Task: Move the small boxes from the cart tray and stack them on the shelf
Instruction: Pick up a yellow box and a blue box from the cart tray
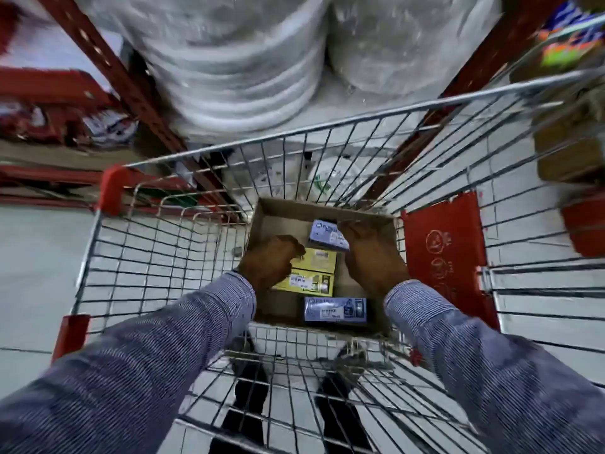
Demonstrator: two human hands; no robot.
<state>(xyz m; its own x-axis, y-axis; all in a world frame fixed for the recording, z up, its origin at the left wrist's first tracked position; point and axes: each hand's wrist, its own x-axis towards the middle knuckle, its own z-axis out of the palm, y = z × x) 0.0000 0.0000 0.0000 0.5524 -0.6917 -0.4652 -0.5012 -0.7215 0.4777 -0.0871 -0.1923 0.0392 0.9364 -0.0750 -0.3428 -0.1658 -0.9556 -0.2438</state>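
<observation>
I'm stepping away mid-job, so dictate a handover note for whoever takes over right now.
Left hand: down in the brown cardboard tray, resting on the yellow small boxes; grip unclear.
Right hand: fingers on the far blue small box; not clearly lifted.
Near blue small box: untouched in the tray, inside the wire shopping cart.
Done: cannot tell.
Left: move all four boxes to the shelf.

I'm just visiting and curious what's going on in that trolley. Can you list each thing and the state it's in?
Cardboard tray: open-topped, sitting in the cart, partly filled.
Far purple box: right hand on it.
Yellow boxes: lying flat, side by side.
Near purple box: flat, untouched.
Left hand: on the yellow boxes, grip unclear.
Right hand: fingers on the far purple box.
Cart: parked against the shelving.
</observation>
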